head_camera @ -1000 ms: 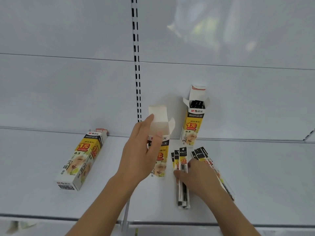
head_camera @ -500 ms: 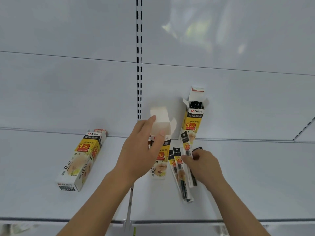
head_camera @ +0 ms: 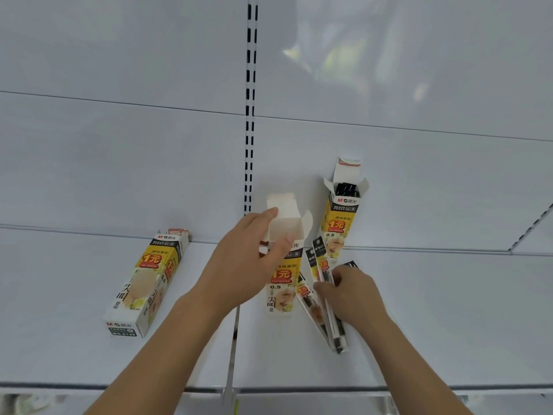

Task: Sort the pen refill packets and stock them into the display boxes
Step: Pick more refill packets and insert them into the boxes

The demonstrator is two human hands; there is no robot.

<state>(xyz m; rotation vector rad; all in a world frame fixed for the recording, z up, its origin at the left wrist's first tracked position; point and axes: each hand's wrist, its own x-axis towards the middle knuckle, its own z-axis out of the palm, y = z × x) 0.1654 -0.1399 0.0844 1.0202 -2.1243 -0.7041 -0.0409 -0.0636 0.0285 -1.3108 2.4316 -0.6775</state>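
Note:
My left hand point(head_camera: 248, 262) grips the upper part of an open yellow-and-white display box point(head_camera: 282, 283) that stands upright on the white shelf point(head_camera: 449, 310), its top flap raised. My right hand point(head_camera: 356, 290) is closed on a bunch of pen refill packets point(head_camera: 321, 307), slim clear sleeves with black headers, their lower ends resting on the shelf just right of that box. A second open box point(head_camera: 341, 217) with black refill tops showing leans against the back panel behind them.
A third box point(head_camera: 148, 283) of the same kind lies flat on the shelf at the left, flap end toward the back wall. A slotted upright point(head_camera: 250, 115) runs up the back panel. The shelf's front edge point(head_camera: 299, 389) crosses the bottom.
My right hand has gathered the refill packets off the shelf and tilted their tops up beside the held box. My left hand has kept its grip on the box.

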